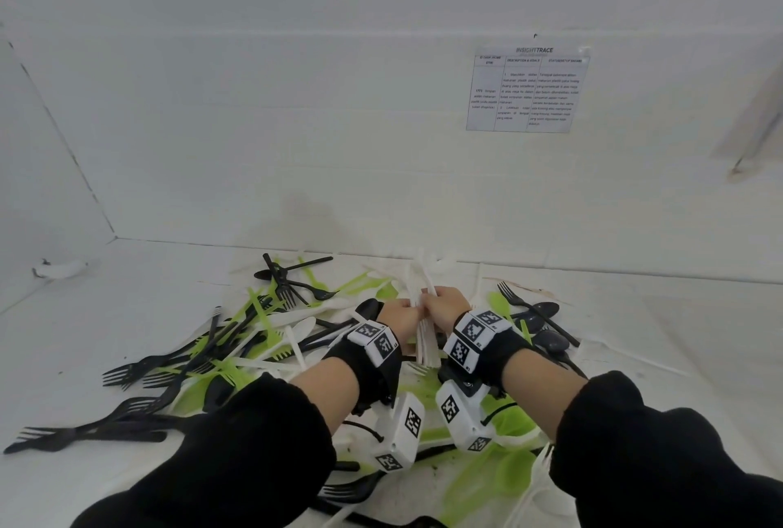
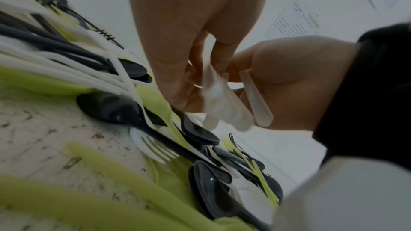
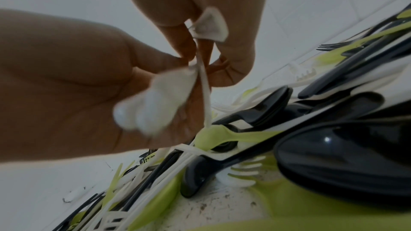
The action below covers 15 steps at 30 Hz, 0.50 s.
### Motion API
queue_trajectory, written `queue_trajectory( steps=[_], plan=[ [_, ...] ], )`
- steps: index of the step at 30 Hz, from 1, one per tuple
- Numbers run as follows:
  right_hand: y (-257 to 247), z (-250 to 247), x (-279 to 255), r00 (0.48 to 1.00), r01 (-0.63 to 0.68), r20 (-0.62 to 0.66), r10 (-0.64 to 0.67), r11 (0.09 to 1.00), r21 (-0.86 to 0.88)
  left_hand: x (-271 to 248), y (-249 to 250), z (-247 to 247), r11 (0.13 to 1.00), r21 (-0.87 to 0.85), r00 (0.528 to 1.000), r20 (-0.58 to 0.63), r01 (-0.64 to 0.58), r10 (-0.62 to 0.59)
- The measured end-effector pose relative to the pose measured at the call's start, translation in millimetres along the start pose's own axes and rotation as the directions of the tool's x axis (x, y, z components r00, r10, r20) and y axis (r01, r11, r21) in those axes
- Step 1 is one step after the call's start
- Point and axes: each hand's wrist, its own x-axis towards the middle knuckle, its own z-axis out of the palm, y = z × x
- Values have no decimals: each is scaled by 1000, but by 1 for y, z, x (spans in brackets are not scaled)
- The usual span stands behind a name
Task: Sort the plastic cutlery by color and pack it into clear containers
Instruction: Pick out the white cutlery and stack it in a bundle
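Both hands meet over the middle of the desk (image 1: 127,315) and share one bundle of white cutlery (image 1: 423,341). The left hand (image 1: 398,318) has its fingers curled round the bundle from the left; the right hand (image 1: 447,303) has its fingers curled round it from the right, knuckles touching the left hand's. The bundle stands nearly upright. Its upper ends rise above the hands toward the wall (image 1: 339,125); its lower ends hang between the wrists.

Hidden or unclear:
- The middle of the bundle is covered by the fingers in every view.
- Both wrist views show the lower ends blurred; whether each piece is a fork, spoon or knife cannot be told.
- The black sleeves (image 1: 237,443) and the wrist cameras (image 1: 402,434) cover the cutlery nearest the person.

Loose cutlery lies around and under the hands. Black forks (image 1: 127,375) spread to the left of the left hand. Black spoons (image 1: 546,311) lie just right of the right hand. Green pieces (image 1: 500,472) lie below the wrists, mixed with white ones.

Writing: a printed sheet (image 1: 527,91) is fixed to the wall beyond and to the right of the right hand. Its heading reads "INSIGHTTRACE". One column heading reads "DESCRIPTION & GOALS". The body text is too small to read.
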Motion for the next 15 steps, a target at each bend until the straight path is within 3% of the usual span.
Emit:
queue_trajectory(
  steps=[8,11,15],
  plan=[
    [4,-6,-4,1000,-23,-8,24,995,94,-4,4,-1,991,130,998,68,-19,10],
    [4,-7,-5,1000,-13,-3,13,999,37,-1,2,0,973,230,994,113,-30,3],
    [6,-7,-8,1000,-1,4,1,1000,-25,7,-1,-1,971,241,995,100,-3,-22]
  ],
)
